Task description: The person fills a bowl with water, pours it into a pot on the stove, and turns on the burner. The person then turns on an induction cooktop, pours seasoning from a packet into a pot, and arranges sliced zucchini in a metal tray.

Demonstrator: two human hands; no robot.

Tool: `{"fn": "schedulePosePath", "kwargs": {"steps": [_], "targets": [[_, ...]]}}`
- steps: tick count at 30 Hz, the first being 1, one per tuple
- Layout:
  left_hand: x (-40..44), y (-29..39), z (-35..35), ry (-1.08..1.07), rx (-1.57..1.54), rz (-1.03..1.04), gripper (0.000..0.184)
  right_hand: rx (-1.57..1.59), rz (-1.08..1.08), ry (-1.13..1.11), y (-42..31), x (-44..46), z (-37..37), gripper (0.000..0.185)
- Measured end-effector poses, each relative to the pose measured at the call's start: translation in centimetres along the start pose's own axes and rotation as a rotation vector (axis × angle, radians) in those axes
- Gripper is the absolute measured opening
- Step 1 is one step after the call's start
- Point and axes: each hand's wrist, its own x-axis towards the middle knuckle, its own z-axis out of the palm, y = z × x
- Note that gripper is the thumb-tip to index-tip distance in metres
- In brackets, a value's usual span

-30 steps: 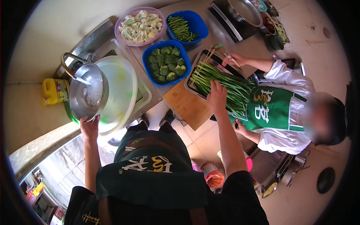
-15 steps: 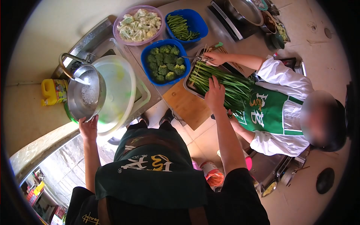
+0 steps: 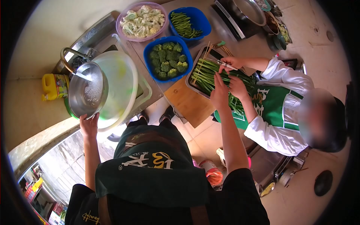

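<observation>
My left hand (image 3: pixel 89 125) grips the near rim of a steel bowl (image 3: pixel 80 98), its fingers on the outside and thumb at the edge. Water runs from the faucet (image 3: pixel 64 60) into it and foams on the bottom. The bowl sits over the edge of a large pale plastic basin (image 3: pixel 125 80). My right hand (image 3: pixel 220 92) reaches out over a tray of long green stalks (image 3: pixel 204 77), with a finger extended; whether it touches them I cannot tell. Beside it, a co-worker's hand (image 3: pixel 229 63) holds a metal tool with a pale handle, and their other hand (image 3: pixel 237 86) lies on the stalks.
Broccoli fills a blue basket (image 3: pixel 145 56); another blue basket (image 3: pixel 207 26) holds green beans. A pink-rimmed bowl (image 3: pixel 119 28) has cauliflower. A wooden board (image 3: pixel 187 107) juts over the counter edge. A yellow jug (image 3: pixel 54 86) stands left of the sink.
My right hand has drawn back from the stalks, its fingers less spread. The co-worker's lower hand has moved up onto the stalks; their other hand has shifted right with the tool.
</observation>
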Motion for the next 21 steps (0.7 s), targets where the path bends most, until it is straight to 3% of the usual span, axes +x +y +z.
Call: {"fn": "schedulePosePath", "kwargs": {"steps": [9,12,15,21], "targets": [[-0.1,0.0,0.1,-0.010,0.051,0.016,0.043,0.226,0.013,-0.018,-3.5,-1.8,-4.5,0.069],[0.0,0.2,-0.2,-0.012,0.034,0.008,0.042,-0.004,-0.117,0.025,-6.2,-3.3,-5.4,0.066],[0.4,0.1,-0.7,-0.055,0.025,-0.003,0.041,0.135,-0.117,-0.014,-8.4,-5.0,-5.9,0.062],[0.5,0.0,0.0,-0.048,0.028,-0.009,0.042,0.011,-0.206,0.103,-9.7,-6.7,-6.1,0.057]]}}
